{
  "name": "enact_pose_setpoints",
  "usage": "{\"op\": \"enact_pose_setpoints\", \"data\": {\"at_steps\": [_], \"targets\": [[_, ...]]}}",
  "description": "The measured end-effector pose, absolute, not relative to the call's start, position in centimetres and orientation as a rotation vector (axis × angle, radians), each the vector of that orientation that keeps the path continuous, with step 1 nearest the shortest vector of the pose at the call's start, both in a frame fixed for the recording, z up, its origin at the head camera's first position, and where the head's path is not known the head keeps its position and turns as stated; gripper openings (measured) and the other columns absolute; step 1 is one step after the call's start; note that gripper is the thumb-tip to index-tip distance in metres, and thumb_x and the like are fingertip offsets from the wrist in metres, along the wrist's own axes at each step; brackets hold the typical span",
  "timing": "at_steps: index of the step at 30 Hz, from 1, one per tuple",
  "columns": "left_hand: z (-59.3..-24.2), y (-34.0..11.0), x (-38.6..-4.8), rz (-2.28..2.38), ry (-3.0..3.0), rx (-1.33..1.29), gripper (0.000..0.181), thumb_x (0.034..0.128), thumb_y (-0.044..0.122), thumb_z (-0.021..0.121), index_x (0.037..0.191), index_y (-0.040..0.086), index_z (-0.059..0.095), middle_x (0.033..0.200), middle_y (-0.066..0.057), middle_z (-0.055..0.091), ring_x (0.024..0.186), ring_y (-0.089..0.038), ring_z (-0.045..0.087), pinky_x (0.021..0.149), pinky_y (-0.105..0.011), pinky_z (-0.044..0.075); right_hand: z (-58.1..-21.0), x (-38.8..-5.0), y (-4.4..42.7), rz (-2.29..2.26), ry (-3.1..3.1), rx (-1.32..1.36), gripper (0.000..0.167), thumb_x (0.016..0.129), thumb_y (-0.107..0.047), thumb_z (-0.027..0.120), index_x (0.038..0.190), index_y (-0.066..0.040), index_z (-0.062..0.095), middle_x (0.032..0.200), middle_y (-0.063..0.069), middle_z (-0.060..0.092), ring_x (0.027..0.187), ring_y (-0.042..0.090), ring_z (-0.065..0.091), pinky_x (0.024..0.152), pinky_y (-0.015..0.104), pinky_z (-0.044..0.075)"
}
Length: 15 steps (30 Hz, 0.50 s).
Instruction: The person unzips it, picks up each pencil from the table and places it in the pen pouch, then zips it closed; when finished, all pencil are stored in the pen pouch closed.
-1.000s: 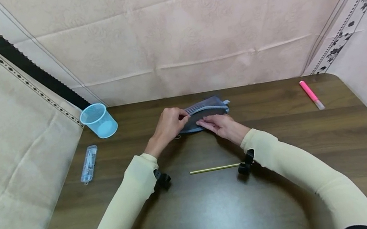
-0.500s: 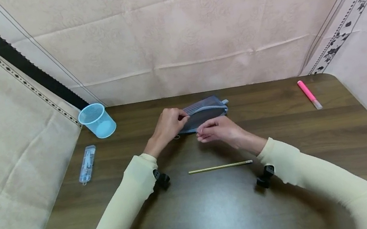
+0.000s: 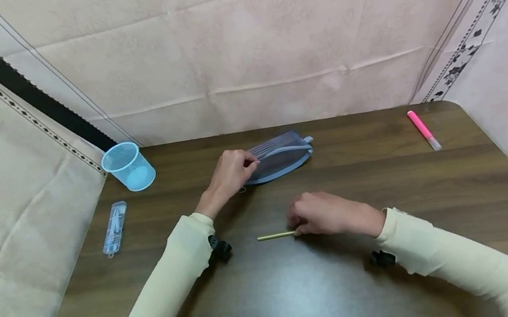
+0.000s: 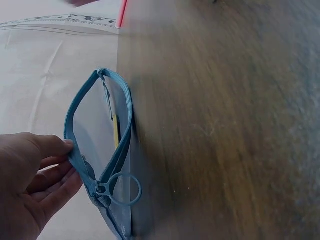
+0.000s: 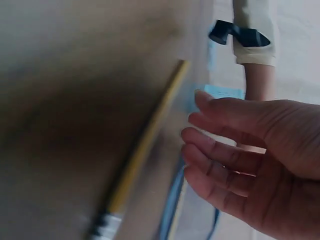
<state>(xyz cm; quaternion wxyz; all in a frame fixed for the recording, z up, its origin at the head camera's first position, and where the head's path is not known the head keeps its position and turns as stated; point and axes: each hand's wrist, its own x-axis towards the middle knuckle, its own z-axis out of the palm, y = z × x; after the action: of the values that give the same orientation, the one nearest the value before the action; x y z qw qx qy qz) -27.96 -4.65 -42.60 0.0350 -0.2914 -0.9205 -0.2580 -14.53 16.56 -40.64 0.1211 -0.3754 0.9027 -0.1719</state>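
Observation:
My left hand point(image 3: 231, 174) pinches the near-left rim of a blue-grey see-through zip pencil pouch point(image 3: 285, 162) at the back middle of the table. The left wrist view shows the pouch's mouth gaping, with a ring zipper pull point(image 4: 132, 201) hanging near the fingers and a thin yellow stick point(image 4: 116, 132) inside. A gold-yellow pencil point(image 3: 274, 236) lies flat in front of the pouch. Over its right part hovers my right hand point(image 3: 327, 214), hiding that end. Seen from the right wrist, its loosely bent fingers point(image 5: 220, 150) stand apart from the pencil point(image 5: 150, 140).
A light-blue mesh cup point(image 3: 134, 171) stands at the back left. In front of it lies a slim pale-blue translucent case-like item point(image 3: 115, 228). A pink marker point(image 3: 423, 129) rests at the back right. Cloth walls point(image 3: 241, 58) border the wooden table.
My right hand has left the pouch and come back toward me, down over the pencil. My left hand keeps its pinch on the pouch.

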Motion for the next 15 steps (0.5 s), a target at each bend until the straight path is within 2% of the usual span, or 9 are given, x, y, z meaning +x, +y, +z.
{"op": "enact_pose_setpoints", "data": {"at_steps": [6,15], "targets": [[-42.6,-4.6,-27.8,-0.806,-2.842,-0.891,0.016,0.0961,0.017,0.069,0.102,0.007,0.080,0.100,-0.009,0.077,0.078,-0.015,0.065,0.075,-0.030,0.058,-42.5,-14.3,16.8,-0.492,2.645,-1.063,0.017,0.087,-0.014,0.078,0.076,-0.016,0.065,0.074,-0.007,0.056,0.065,0.004,0.047,0.055,0.020,0.039],[-42.7,-4.8,-27.8,-0.843,-2.841,-0.894,0.017,0.0960,0.017,0.069,0.103,0.007,0.080,0.102,-0.009,0.077,0.078,-0.015,0.063,0.073,-0.029,0.058,-42.8,-14.8,17.1,-0.517,2.574,-1.020,0.016,0.088,-0.011,0.072,0.077,-0.018,0.064,0.072,-0.010,0.054,0.060,0.002,0.046,0.052,0.020,0.039]]}}
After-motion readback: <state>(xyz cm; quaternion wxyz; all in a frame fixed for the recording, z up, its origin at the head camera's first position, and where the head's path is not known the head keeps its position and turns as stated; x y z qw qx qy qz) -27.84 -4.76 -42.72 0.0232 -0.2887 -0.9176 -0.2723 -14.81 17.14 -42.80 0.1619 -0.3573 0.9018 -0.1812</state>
